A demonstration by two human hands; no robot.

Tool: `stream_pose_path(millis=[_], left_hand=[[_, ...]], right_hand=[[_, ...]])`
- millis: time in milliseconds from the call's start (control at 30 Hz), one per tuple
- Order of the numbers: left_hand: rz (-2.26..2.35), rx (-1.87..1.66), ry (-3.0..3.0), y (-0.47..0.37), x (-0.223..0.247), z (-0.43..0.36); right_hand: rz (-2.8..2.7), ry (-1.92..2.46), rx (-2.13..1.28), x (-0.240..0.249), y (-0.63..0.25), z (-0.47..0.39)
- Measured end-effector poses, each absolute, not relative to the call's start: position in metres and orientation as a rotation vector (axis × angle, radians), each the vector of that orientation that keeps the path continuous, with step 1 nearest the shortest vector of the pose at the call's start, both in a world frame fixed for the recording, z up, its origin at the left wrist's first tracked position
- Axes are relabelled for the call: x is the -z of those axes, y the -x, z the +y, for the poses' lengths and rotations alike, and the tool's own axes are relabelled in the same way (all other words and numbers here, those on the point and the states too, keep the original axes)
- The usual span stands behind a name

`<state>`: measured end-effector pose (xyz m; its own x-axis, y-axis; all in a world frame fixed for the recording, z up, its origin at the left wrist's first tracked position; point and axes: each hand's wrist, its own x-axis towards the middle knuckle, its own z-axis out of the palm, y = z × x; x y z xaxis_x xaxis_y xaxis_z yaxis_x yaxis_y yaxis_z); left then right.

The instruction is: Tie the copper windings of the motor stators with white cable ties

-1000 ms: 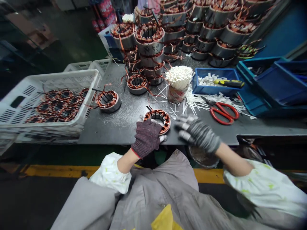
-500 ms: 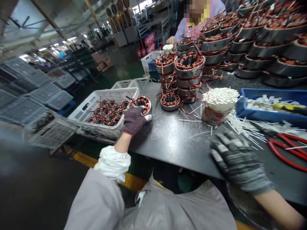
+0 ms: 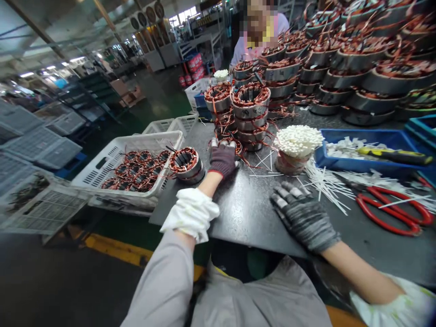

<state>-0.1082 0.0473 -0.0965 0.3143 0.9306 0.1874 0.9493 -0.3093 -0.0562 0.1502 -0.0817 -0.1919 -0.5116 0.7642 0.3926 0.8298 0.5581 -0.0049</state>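
My left hand [image 3: 223, 159], in a dark maroon glove with pale fingertips, reaches over a small copper-wound ring [image 3: 237, 146] at the foot of two stacks; its fingers rest at the ring, which they largely cover. Left of it, another copper-wound ring [image 3: 186, 164] stands on the table by the white crate. My right hand [image 3: 304, 215], in a grey striped glove, lies on the dark table [image 3: 254, 218] with fingers spread and holds nothing. Beyond it is a bundle of white sticks [image 3: 298, 141] in a round holder.
A white crate [image 3: 117, 141] of small wound rings stands left. Blue tray [image 3: 371, 168], red-handled tool [image 3: 395, 211] and loose white sticks [image 3: 327, 186] lie right. Tall ring stacks [image 3: 368, 91] fill the back right. A person [image 3: 255, 45] sits behind the stacks.
My left hand has let go of the ring beside the crate and moved right to the small ring by the stacks. My right hand stays on the table. The view has shifted right.
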Motion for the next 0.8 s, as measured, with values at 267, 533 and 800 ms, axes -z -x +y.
stream_pose_path(millis=[267,533,800], left_hand=[[-1.596,0.068,2.664,0.118,0.116,-0.016],[-1.065,0.612,2.942,0.123,0.139,-0.116],[-1.819,1.895,2.791,0.075,0.154,-0.124]], right_hand=[[-2.126,1.359,0.137,0.175,-0.144,-0.106],[-2.269,1.129,-0.002,0.143,-0.134,-0.117],[-1.720,1.957,-0.687,0.142,-0.156,-0.087]])
